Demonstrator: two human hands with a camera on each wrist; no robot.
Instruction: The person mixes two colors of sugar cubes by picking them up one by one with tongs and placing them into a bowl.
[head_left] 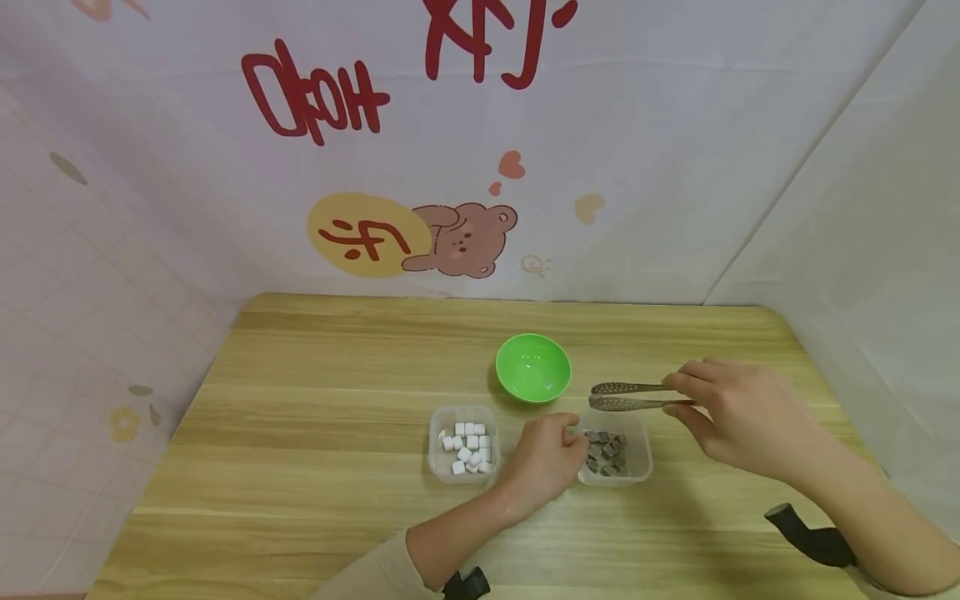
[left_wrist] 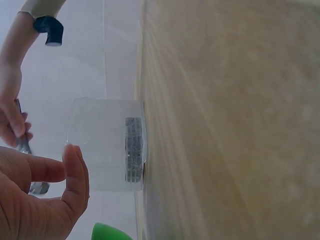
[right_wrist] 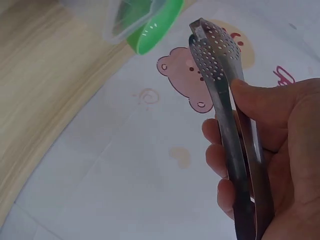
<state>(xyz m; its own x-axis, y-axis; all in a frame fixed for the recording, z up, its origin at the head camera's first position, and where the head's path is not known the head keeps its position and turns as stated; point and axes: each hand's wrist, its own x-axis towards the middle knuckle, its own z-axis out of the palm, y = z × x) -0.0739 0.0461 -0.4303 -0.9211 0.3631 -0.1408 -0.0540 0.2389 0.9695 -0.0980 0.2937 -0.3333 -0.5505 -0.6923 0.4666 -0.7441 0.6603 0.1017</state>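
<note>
My right hand (head_left: 738, 417) holds a pair of metal tongs (head_left: 630, 404) with perforated tips, above the right clear plastic container (head_left: 640, 450). Inside that container lie several dark grey cubes (head_left: 604, 452). In the right wrist view the tongs' arms are close together, and a small greyish piece (right_wrist: 199, 32) seems to sit between the tips. My left hand (head_left: 546, 458) pinches the near left rim of the same container with thumb and curled fingers. Seen from the left wrist, the dark cubes (left_wrist: 133, 150) lie low against the container's bottom.
Behind the containers stands a green bowl (head_left: 533, 368). Left of my left hand is another clear plastic container (head_left: 433, 454) with several white cubes (head_left: 472, 442). All rest on a wooden table (head_left: 315, 492), with a printed white cloth (head_left: 645, 125) behind it.
</note>
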